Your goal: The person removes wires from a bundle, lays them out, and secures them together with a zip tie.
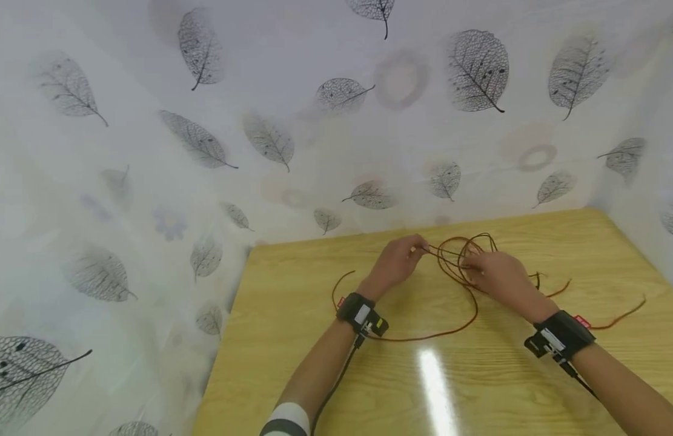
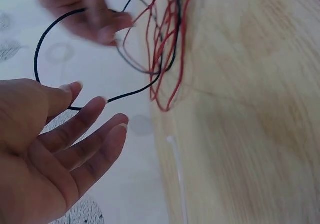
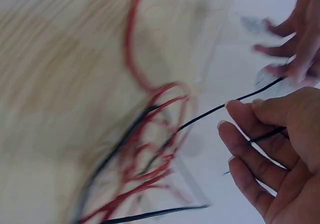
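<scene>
A tangle of thin red cord (image 2: pixel 169 101) and black cord (image 2: pixel 36 58) lies in loose loops between the two hands. In the head view, my left hand (image 1: pixel 393 266) is at the left of the tangle and pinches a strand of the black cord between thumb and forefinger; its other fingers are spread in the left wrist view. My right hand (image 1: pixel 497 275) is at the right side of the loops. Its thumb and forefinger pinch the black cord (image 3: pixel 207 113), and another black length passes between its fingers. Several red loops (image 3: pixel 167 103) hang below the right fingers.
A wooden table (image 1: pixel 292 363) spans the lower part of the head view, with a strip of glare near its front. Red cord runs left past the left wrist, and loose cord ends (image 1: pixel 630 312) lie at right. A leaf-patterned cloth (image 1: pixel 292 200) rises behind the table.
</scene>
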Tool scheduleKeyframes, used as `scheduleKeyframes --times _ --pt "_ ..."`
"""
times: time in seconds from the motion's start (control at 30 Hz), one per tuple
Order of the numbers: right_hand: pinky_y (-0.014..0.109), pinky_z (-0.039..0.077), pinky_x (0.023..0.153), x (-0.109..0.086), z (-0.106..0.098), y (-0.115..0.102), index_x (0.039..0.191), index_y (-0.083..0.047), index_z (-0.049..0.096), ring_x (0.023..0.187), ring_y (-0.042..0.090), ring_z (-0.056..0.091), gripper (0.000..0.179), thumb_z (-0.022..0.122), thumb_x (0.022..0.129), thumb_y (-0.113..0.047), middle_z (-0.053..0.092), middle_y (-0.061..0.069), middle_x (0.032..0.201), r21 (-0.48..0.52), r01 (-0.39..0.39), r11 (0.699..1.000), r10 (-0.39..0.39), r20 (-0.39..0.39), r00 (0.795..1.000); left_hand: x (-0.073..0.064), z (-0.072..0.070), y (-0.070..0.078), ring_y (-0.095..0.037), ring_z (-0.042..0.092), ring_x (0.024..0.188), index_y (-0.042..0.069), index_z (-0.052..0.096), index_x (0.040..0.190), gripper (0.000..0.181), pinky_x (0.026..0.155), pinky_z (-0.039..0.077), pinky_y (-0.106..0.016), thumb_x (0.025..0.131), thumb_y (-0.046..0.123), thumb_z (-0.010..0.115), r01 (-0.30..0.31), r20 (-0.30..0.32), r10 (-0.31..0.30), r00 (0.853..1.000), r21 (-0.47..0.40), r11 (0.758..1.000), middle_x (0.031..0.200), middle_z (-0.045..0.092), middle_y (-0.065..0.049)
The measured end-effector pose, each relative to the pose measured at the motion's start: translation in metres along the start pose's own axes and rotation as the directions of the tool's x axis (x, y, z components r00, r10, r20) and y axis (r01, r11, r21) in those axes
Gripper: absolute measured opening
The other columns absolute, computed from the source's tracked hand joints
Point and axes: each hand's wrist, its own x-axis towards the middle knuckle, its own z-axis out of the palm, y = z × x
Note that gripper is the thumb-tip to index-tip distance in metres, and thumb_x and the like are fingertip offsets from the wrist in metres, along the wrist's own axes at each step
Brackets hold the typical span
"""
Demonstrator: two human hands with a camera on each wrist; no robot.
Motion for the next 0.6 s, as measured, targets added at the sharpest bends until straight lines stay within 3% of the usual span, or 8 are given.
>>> scheduleKeyframes --times 0.17,0.3,0.4,0.6 --pt "0.043 0.054 0.060 -0.012 0.011 0.030 0.093 -0.015 0.080 0.062 0.016 0.061 0.012 0.081 0.089 -0.026 0.073 0.000 0.079 -0.039 -0.027 0.999 0.031 0.111 0.993 -0.006 -0.020 -0.008 -0.004 0.065 0.089 0.013 0.068 0.116 0.020 0.076 0.050 -0.016 0.108 0.022 0.054 0.014 -0.077 -0.020 0.997 -0.080 0.997 0.111 0.072 0.001" --pt "0.053 0.052 0.073 -0.015 0.018 0.037 0.086 -0.022 0.076 0.070 0.020 0.061 0.020 0.084 0.085 -0.041 0.069 -0.002 0.084 -0.085 -0.023 0.996 0.032 0.103 0.994 -0.012 -0.036 -0.016 -0.006 0.066 0.092 0.012 0.070 0.116 0.021 0.078 0.052 -0.016 0.107 0.023 0.055 0.011 -0.129 -0.022 0.991 -0.090 0.996 0.112 0.072 0.002" --pt "0.055 0.051 0.073 -0.018 0.016 0.046 0.090 -0.016 0.075 0.073 0.025 0.061 0.022 0.084 0.085 -0.035 0.067 0.002 0.086 -0.102 -0.068 0.993 0.076 0.077 0.994 -0.015 -0.047 -0.022 -0.012 0.070 0.091 0.011 0.070 0.116 0.021 0.076 0.053 -0.018 0.107 0.023 0.054 0.006 -0.165 -0.026 0.986 -0.119 0.993 0.113 0.072 -0.002" --pt "0.056 0.050 0.060 -0.029 0.003 0.080 0.091 -0.007 0.074 0.066 0.031 0.060 0.013 0.082 0.085 -0.016 0.065 0.011 0.082 -0.143 -0.156 0.977 0.166 0.061 0.984 -0.027 -0.069 -0.033 -0.017 0.073 0.084 0.012 0.069 0.116 0.020 0.063 0.055 -0.024 0.108 0.023 0.055 0.015 -0.239 -0.055 0.969 -0.165 0.986 0.116 0.072 -0.003"
